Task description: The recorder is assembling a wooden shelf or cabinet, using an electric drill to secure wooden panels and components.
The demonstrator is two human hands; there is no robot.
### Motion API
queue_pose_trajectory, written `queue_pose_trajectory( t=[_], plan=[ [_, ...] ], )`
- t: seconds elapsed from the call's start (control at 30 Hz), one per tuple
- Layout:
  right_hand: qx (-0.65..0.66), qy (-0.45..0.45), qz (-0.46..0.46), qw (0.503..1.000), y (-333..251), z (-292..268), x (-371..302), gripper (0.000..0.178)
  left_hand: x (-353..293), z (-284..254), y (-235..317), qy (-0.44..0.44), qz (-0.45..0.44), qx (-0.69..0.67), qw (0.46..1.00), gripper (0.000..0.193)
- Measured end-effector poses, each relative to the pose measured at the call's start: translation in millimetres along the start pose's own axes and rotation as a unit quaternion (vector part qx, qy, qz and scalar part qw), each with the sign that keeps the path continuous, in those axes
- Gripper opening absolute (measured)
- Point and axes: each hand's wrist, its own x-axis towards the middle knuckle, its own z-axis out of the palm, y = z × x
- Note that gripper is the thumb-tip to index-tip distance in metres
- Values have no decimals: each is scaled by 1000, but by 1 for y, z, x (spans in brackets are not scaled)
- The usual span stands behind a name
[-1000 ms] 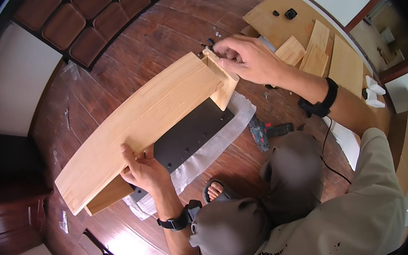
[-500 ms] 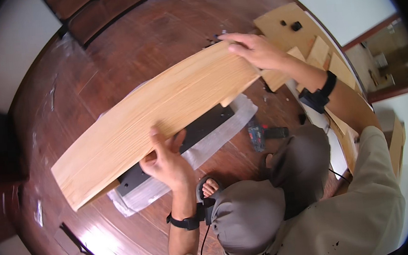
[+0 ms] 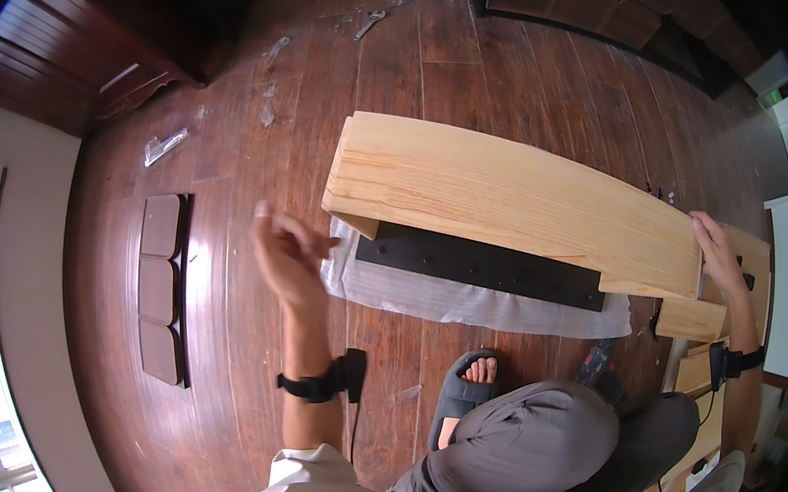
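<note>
A long pale wooden board (image 3: 502, 177) lies over a black metal bar (image 3: 483, 267), which has several holes or bolt heads along it. Beneath the bar is a white foam sheet (image 3: 469, 315) on the floor. My right hand (image 3: 721, 255) grips the board's right end, fingers over its edge. Left of the board's other end, my left hand (image 3: 290, 257) is in the air holding nothing, fingers apart and a little blurred. A smaller wooden piece (image 3: 363, 222) shows under the board's left end.
A power drill (image 3: 600, 364) lies on the floor near my knees. More wooden pieces (image 3: 695, 320) are at the right. A brown padded panel (image 3: 159, 290) lies at the left. A wrench (image 3: 371, 24) and clear plastic scraps (image 3: 165, 147) are scattered on the floor.
My left hand has let go of the board's near edge and moved left, away from it. My right hand stays at the right end. The view has turned to the left.
</note>
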Motion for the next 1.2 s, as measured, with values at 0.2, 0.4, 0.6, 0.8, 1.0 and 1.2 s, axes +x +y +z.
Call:
queue_pose_trajectory(
  t=[0.2, 0.4, 0.6, 0.8, 1.0, 1.2],
  plan=[
    [-52, 34, -61, 996, 25, -5, 23, 40, 52, 42, 69, -325, 321, 501, 735, 84],
    [9, -31, -80, 996, 15, 0, 20, 36, 63, 80, 50, -393, 343, 618, 588, 114],
    [8, -28, -105, 994, 21, 4, 22, 34, 65, 84, 56, -401, 369, 653, 526, 115],
    [7, -5, -143, 990, 27, 8, 21, 35, 116, 77, 49, -527, 197, 471, 679, 91],
    [-15, -7, -169, 986, 34, 9, 24, 40, 142, 77, 29, -368, 1, 458, 809, 44],
    [-28, 28, -181, 983, 36, 10, 32, 47, 162, 27, 5, -361, -187, 75, 910, 35]
  ],
)
